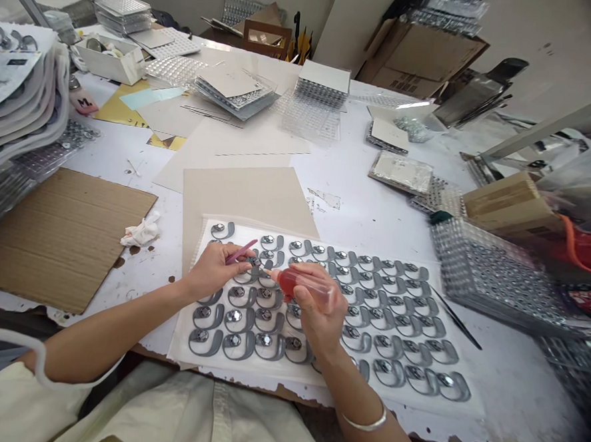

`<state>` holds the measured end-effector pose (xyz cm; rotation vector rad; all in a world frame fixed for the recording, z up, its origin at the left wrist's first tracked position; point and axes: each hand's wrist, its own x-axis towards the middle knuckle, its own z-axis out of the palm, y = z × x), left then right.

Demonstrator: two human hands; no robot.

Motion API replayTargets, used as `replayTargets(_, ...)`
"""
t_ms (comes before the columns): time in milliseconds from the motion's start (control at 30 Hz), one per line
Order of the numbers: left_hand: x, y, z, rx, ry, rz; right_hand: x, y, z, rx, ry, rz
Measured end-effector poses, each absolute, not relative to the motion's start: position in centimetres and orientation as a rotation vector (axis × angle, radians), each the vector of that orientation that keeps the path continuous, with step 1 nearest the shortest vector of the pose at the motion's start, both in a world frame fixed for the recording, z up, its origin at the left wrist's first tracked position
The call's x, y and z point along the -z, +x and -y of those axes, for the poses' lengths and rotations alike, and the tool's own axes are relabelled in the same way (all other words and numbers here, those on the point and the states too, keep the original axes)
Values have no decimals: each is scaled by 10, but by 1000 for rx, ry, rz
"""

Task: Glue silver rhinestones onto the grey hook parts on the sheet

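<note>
A white work table [515, 394] is carrying everything, with a clear blister tray [492, 280] sitting toward its right edge and a sheet of corrugated cardboard [59, 240] lying toward the left. Near the table's front edge, a plastic-covered backing sheet [455, 347] is resting on beige card [247, 198], holding rows of grey hook-shaped pieces [214, 319], each carrying a round rhinestone [234, 315]. The left hand [215, 273] is pinching a slim pink stick [241, 252], fingers together on it, its far end reaching over the sheet's upper-left rows. The right hand [320, 309] is clamping a red rubber bulb dropper [288, 282], its nozzle pointing toward the same spot. The stones are looking small, hard and light — probably slippery and quick to shift — so the dropper is best gripped by its soft bulb, the pieces only by their edges.
</note>
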<state>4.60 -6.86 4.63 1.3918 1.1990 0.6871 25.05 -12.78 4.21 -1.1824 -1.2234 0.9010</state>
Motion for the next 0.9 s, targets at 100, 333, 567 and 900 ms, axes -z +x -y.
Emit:
replayTargets(100, -47, 46, 69, -691, 1387, -1198, -42, 251, 128, -889, -1194, 1224)
replayTargets(333, -47, 46, 67, -740, 1378, -1182, -41, 250, 128, -906, -1192, 1190)
replayTargets(567, -49, 47, 69, -739, 1401, -1199, -50, 254, 125, -930, -1006, 935)
replayTargets(900, -56, 39, 13, -693, 1531, -1435, -56, 260, 120, -912, -1004, 885)
